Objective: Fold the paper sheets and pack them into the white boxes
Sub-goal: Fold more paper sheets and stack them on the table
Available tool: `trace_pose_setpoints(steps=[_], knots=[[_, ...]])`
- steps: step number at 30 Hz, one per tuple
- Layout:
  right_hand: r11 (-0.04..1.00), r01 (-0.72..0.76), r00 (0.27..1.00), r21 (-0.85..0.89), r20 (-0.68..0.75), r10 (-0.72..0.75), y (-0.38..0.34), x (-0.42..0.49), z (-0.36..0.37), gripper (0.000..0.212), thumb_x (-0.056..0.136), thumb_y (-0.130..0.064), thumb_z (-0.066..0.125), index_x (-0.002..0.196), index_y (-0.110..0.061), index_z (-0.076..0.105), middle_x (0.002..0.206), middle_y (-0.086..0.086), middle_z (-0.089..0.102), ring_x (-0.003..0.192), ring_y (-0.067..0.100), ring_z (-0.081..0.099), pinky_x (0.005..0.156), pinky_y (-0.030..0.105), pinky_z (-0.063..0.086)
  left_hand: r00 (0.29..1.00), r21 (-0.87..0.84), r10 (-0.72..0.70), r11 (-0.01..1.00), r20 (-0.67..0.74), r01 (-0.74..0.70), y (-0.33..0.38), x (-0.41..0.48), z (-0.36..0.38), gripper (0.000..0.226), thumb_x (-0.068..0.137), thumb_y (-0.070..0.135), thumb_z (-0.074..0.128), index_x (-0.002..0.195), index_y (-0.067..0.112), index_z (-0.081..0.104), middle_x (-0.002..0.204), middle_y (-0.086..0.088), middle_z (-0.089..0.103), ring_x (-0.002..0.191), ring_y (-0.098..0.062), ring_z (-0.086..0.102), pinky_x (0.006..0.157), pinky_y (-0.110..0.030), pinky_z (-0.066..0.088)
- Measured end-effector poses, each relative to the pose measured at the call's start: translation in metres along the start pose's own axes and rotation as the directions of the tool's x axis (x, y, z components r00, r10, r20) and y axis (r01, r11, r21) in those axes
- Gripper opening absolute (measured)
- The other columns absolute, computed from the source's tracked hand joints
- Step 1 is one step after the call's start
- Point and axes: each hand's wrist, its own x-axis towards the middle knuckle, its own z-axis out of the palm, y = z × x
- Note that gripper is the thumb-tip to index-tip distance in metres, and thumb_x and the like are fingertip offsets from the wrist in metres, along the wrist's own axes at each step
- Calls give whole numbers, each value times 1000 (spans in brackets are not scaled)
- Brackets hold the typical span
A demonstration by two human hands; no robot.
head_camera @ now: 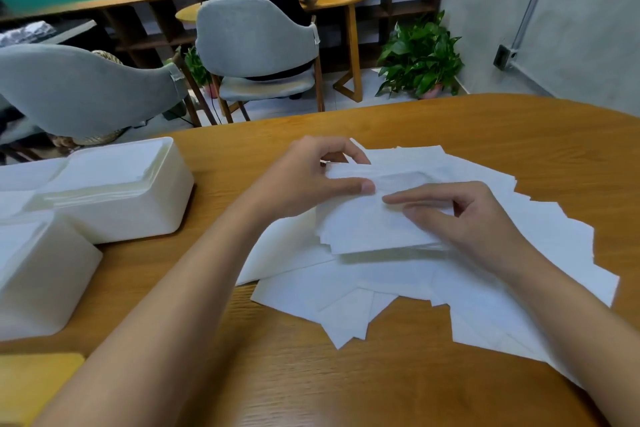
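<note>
While left hand (311, 180) pinches folded sheet (374, 225) at its far edge, thumb on top, right hand (464, 218) presses 1 straight finger on it, other fingers curled; loose sheets (519, 288) lie beneath, 2 white boxes (114, 191) well left.

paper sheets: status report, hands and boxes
Left hand pinches fold of top sheet, right hand presses it flat. Loose sheets spread beneath. White boxes on the left, nothing in the way.
</note>
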Motion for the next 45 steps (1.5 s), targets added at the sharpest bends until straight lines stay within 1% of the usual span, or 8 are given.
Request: trace_pose_setpoints(steps=[6,12,16,24,29,38,42,45], knots=[[995,-102,985,-13,-141,99,11,2,2,30,100,-1,64,107,-23,82,111,-19,78,112,-5,67,97,12,49,986,267,-166,951,21,155,-49,-44,-14,51,88,55,74,134,36,61,116,17,64,104,-2,62,89,-26,55],[987,-149,976,-62,-169,137,10,1,7,33,102,-8,63,114,-34,78,114,-38,70,115,-17,59,97,3,41,967,296,-254,925,20,237,-60,-55,-13,40,82,46,86,117,35,70,100,14,64,91,-5,59,74,-19,45],[988,-140,975,-67,-182,126,12,1,8,33,102,-5,62,112,-32,79,111,-38,70,113,-19,59,92,-3,39,976,286,-219,936,14,206,-54,-52,-17,27,81,40,88,104,31,76,93,10,69,89,-7,62,77,-26,51],[986,-154,975,-58,-168,143,14,1,10,33,102,-6,62,114,-31,79,113,-37,71,115,-17,59,93,-2,40,998,484,-20,874,-66,49,-51,-56,-17,26,96,27,75,121,25,79,119,8,77,102,-9,72,94,-30,58],[985,-162,974,-61,-168,150,13,0,11,33,102,-6,62,114,-31,79,110,-40,70,113,-20,58,91,-4,39,993,583,95,812,-75,-34,-60,-61,-11,18,96,33,74,105,20,82,101,3,78,90,-16,73,78,-36,61],[992,-127,985,22,-116,128,-4,0,13,40,104,-7,59,129,-35,72,128,-30,68,122,-6,60,100,18,50,963,407,231,900,-140,-156,-31,-71,-30,12,92,27,77,98,16,77,88,6,75,81,-6,71,75,-30,61],[991,-96,994,90,-42,100,-19,5,22,51,107,-4,50,140,-40,61,131,-32,64,118,-6,61,89,11,49,969,160,208,969,-135,-185,2,-65,-35,12,91,29,79,97,19,78,88,10,75,85,-10,71,77,-26,58],[995,-69,997,76,-32,71,-23,7,35,38,112,-30,42,143,-49,55,138,-43,54,130,-21,45,103,2,34,957,134,251,963,-144,-232,18,-51,-25,10,90,28,81,95,19,79,89,9,74,83,-12,68,74,-26,56]])
